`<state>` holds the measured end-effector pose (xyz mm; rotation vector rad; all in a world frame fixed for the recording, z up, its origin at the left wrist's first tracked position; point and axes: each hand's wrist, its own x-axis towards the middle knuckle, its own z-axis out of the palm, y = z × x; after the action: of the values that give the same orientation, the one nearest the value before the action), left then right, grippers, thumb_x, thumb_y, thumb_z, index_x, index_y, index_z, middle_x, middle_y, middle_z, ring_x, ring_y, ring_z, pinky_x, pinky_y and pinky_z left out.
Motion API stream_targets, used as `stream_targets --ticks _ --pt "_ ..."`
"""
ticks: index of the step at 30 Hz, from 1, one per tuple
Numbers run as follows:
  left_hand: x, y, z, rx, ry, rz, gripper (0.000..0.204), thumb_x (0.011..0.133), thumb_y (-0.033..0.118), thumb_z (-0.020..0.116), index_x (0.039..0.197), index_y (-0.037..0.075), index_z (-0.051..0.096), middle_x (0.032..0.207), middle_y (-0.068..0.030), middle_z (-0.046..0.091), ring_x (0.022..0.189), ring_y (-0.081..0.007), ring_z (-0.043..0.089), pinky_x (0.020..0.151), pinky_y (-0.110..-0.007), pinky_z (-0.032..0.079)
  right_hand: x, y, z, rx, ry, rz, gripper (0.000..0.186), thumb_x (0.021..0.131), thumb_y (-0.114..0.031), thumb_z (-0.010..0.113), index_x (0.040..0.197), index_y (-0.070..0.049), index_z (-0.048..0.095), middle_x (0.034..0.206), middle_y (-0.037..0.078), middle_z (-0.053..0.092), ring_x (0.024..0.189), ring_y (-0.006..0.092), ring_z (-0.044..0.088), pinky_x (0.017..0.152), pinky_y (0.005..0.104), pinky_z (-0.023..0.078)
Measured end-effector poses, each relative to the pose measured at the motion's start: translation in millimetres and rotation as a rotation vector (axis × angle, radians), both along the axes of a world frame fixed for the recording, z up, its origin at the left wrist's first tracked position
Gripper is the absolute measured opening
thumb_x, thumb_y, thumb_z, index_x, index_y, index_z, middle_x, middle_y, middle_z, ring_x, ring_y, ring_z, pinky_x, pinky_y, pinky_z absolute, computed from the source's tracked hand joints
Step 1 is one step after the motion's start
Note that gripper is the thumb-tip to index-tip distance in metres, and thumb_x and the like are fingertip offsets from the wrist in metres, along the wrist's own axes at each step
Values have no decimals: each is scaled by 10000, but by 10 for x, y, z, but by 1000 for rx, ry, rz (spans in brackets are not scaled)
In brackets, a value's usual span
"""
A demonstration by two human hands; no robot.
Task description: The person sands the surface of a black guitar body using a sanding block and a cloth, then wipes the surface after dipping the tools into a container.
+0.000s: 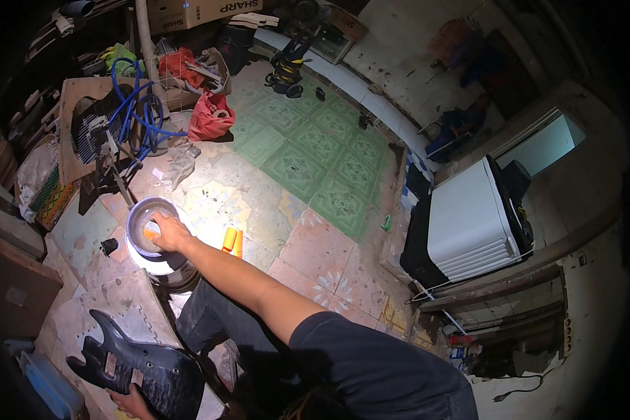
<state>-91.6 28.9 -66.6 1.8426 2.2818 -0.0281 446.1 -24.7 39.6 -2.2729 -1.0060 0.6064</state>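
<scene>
Guitar body [164, 371], dark in colour, lies over the pale board [129, 297] at lower left, and the left hand [129, 404] grasps its near edge, thumb upon the face – probably so that it does not slide. The right hand [166, 232] reaches inside the bowl [136, 227], where its fingers seem to pinch a small orange piece [150, 229]. The bowl is placed near the body, I think for easy reach – two orange tubes [229, 240] are beside it

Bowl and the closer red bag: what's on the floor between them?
In the head view, crumpled clear plastic lies on the floor between the bowl and the closer red bag.
</scene>
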Motion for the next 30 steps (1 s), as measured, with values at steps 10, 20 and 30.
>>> stream_targets --ticks 10,20,30 --pt "0 -49 52 1 44 -21 989 822 399 715 1679 237 250 1613 -127 462 1402 -447 497 1117 -650 389 -20 -12 57 -15 -6 11 655 829 -245 761 1414 -119 493 1304 272 638 1240 463 599 1076 513 482" --pt "-240 73 -349 41 -2 -26 968 831 364 714 1677 271 254 1611 -125 467 1397 -450 500 1102 -667 387 -1 -32 -16 -4 8 5 679 815 -251 766 1416 -97 491 1299 283 640 1234 473 599 1075 510 481" --pt "-225 47 -344 41 -41 1 985 815 365 740 1672 319 257 1605 -106 483 1412 -447 486 1126 -673 356 3 -21 -112 -25 1 -1 714 807 -268 781 1444 -168 475 1281 257 646 1240 440 617 1051 511 500"
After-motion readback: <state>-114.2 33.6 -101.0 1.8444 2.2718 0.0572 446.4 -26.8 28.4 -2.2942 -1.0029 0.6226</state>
